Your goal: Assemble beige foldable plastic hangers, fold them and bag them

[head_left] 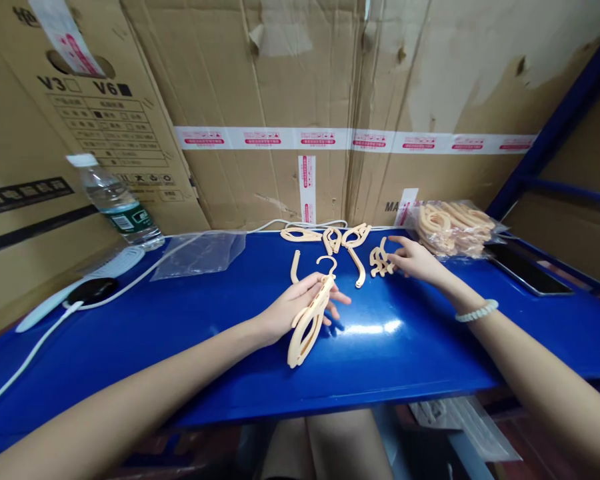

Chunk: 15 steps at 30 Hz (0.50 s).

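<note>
A folded peach-coloured hanger (pixel 310 323) with its hook pointing away from me is held in my left hand (pixel 300 303), over the front middle of the blue table. My right hand (pixel 414 260) reaches to a small heap of peach hooks (pixel 380 260); its fingertips are at the heap's right side, and whether they grip a piece is too small to tell. Behind my left hand lie a loose curved piece (pixel 295 267) and a longer arm piece (pixel 357 268). Further back are several hanger parts (pixel 301 235) in a row.
A clear bag of peach parts (pixel 453 228) and a black phone (pixel 527 268) lie at the right. To the left are a water bottle (pixel 123 207), a black round device (pixel 93 291) with a white cable and a flat plastic bag (pixel 200 255). Cardboard (pixel 280 180) stands behind.
</note>
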Each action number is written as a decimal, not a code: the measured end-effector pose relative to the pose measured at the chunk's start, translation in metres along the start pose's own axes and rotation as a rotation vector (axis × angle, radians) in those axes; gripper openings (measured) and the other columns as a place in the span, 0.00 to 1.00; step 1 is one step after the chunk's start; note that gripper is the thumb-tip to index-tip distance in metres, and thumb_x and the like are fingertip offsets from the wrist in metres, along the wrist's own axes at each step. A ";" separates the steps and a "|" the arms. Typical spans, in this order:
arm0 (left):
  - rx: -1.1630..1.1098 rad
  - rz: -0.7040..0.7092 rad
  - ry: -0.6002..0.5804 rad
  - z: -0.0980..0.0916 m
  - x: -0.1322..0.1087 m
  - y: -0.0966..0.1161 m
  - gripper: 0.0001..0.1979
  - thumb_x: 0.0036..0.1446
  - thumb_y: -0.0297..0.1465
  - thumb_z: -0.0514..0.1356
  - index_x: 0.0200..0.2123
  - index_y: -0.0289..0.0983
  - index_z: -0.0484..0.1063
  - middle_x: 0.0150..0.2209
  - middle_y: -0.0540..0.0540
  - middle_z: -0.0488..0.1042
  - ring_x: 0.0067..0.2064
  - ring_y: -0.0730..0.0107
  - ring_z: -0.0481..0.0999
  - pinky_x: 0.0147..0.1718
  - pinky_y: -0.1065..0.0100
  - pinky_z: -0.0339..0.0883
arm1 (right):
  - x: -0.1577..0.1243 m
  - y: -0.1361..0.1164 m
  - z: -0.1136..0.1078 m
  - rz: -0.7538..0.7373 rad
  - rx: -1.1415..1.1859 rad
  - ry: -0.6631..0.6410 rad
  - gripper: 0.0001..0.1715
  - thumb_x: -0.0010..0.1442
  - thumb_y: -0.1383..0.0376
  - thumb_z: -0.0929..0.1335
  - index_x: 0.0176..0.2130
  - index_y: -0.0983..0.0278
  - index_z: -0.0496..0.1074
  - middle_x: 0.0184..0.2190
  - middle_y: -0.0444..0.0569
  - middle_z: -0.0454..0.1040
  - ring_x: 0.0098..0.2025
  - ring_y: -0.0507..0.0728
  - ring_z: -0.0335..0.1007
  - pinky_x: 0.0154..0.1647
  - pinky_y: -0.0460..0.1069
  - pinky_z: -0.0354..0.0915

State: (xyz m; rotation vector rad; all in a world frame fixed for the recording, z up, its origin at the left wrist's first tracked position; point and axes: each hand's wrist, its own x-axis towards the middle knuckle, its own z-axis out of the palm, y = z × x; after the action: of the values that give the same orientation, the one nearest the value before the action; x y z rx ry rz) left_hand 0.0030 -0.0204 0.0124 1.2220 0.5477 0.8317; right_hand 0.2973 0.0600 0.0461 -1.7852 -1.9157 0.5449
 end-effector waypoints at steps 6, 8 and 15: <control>-0.074 0.010 0.144 0.002 0.000 0.004 0.10 0.63 0.36 0.63 0.42 0.35 0.74 0.49 0.41 0.76 0.40 0.68 0.77 0.39 0.67 0.75 | 0.004 0.006 0.004 -0.014 -0.140 0.005 0.26 0.63 0.66 0.66 0.59 0.71 0.67 0.24 0.46 0.77 0.24 0.55 0.70 0.28 0.48 0.65; -0.111 0.005 0.157 0.001 0.001 0.004 0.09 0.63 0.34 0.62 0.42 0.35 0.75 0.46 0.42 0.76 0.38 0.69 0.77 0.37 0.68 0.74 | 0.003 0.007 0.003 -0.045 -0.183 0.042 0.23 0.63 0.64 0.66 0.57 0.70 0.69 0.23 0.46 0.76 0.27 0.57 0.72 0.31 0.49 0.64; -0.158 0.072 0.181 -0.004 0.005 0.003 0.09 0.57 0.30 0.66 0.42 0.35 0.77 0.39 0.43 0.78 0.35 0.67 0.79 0.34 0.70 0.73 | -0.026 -0.024 0.012 -0.649 -0.115 0.329 0.17 0.66 0.63 0.66 0.53 0.65 0.70 0.32 0.48 0.74 0.32 0.57 0.69 0.35 0.51 0.66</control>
State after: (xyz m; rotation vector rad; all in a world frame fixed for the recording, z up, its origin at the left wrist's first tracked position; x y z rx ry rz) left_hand 0.0022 -0.0137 0.0149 1.0323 0.5751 1.0338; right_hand 0.2722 0.0321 0.0486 -1.1107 -2.1461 -0.0828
